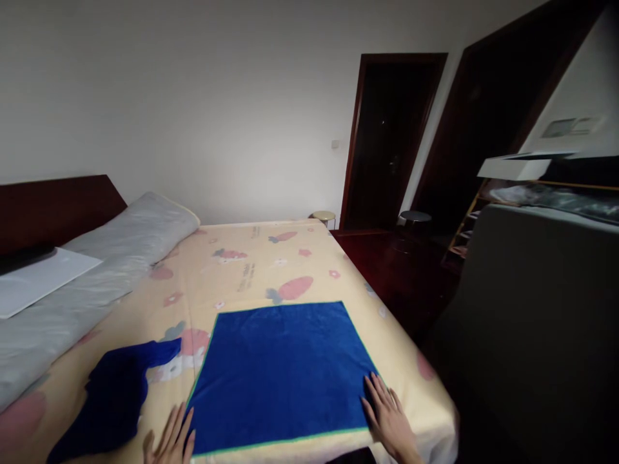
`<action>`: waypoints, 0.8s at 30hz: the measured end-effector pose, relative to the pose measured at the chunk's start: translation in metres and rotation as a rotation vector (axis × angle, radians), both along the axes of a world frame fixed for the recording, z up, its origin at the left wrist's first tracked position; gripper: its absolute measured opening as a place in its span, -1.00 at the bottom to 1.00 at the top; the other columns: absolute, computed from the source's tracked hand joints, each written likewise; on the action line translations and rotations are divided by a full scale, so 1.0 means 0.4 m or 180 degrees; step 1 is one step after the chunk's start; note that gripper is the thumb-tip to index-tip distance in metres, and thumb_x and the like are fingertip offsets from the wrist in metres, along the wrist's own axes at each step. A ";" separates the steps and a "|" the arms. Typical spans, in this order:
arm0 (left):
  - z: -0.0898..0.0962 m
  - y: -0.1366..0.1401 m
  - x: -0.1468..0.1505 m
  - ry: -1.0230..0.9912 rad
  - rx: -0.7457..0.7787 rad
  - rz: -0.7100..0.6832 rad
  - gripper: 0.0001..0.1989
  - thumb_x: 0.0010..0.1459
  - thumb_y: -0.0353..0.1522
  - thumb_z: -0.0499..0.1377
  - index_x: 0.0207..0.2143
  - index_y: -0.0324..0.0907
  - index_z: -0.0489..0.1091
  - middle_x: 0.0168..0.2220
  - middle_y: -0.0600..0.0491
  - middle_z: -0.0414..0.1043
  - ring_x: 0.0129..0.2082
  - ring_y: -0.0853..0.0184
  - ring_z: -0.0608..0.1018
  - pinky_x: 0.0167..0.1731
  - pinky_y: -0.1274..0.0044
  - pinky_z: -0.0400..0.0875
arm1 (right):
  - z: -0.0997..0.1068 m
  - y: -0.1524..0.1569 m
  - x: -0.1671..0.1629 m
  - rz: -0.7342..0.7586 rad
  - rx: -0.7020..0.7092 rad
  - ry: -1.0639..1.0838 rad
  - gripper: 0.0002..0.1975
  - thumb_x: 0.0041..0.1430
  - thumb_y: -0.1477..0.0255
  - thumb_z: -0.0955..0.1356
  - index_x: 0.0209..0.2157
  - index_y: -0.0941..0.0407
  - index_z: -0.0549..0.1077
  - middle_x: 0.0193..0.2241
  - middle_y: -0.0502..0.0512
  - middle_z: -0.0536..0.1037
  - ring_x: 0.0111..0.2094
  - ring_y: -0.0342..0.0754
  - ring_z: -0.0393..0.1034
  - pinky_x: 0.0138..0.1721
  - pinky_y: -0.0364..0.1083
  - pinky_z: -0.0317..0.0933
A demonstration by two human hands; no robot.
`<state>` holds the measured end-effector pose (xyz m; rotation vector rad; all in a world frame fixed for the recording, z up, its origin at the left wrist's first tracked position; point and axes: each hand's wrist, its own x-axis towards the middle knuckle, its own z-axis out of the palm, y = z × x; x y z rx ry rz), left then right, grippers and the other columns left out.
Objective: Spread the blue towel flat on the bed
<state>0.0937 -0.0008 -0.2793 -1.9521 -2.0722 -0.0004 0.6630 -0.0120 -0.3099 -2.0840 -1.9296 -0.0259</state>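
Observation:
A blue towel [283, 370] with a green edge lies spread flat on the bed. My left hand [171, 438] rests flat at its near left corner, fingers stretched out, partly cut off by the bottom of the view. On the near right side, my right hand [387, 412] lies with its fingertips over the towel's edge, fingers extended. Neither hand grips anything. To the left of my left hand, a second dark blue cloth [118, 390] lies crumpled on the sheet.
A patterned yellow sheet [261, 264] covers the bed. Grey bedding [120, 258] with a white board [46, 280] on it runs along the left. At the right stands a dark grey panel [536, 322]; two stools [324, 215] are near the dark door [394, 142].

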 end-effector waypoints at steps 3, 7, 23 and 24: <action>0.024 0.037 0.095 -0.0193 0.0321 -0.0349 -0.45 0.27 -0.26 -0.27 0.27 -0.09 0.07 0.33 0.08 -0.01 0.31 0.27 0.19 0.27 0.15 -0.05 | 0.040 0.042 -0.127 0.0177 0.0070 0.0068 -0.34 0.28 0.03 0.11 0.28 0.09 0.07 0.31 0.12 0.04 0.33 0.09 -0.03 0.29 0.22 0.02; 0.034 0.104 0.326 -0.0638 0.0046 -0.1007 -0.48 0.30 -0.32 -0.24 0.30 -0.04 -0.06 0.33 0.16 -0.03 0.32 0.34 0.15 0.23 0.29 0.12 | 0.105 0.100 -0.364 0.0958 -0.0165 0.0430 -0.46 0.36 0.19 0.02 0.31 0.02 -0.04 0.33 0.04 -0.02 0.34 0.02 -0.09 0.30 0.17 0.02; -0.025 0.087 -0.003 -0.0270 -0.0668 -0.0170 -0.45 0.26 -0.18 -0.21 0.29 0.00 -0.03 0.35 0.16 -0.08 0.32 0.33 0.14 0.29 0.20 -0.05 | 0.010 0.063 0.021 -0.0211 -0.0483 0.0114 -0.34 0.29 0.06 0.04 0.29 0.12 0.05 0.32 0.08 0.01 0.35 0.04 -0.10 0.33 0.20 -0.07; -0.026 0.087 -0.013 -0.0217 -0.0533 -0.0250 -0.46 0.26 -0.20 -0.21 0.28 0.00 0.02 0.34 0.15 -0.05 0.32 0.31 0.16 0.29 0.17 -0.07 | 0.002 0.061 0.030 -0.0250 -0.0395 0.0074 -0.34 0.28 0.06 0.05 0.29 0.12 0.07 0.32 0.09 0.03 0.34 0.06 -0.08 0.32 0.21 -0.06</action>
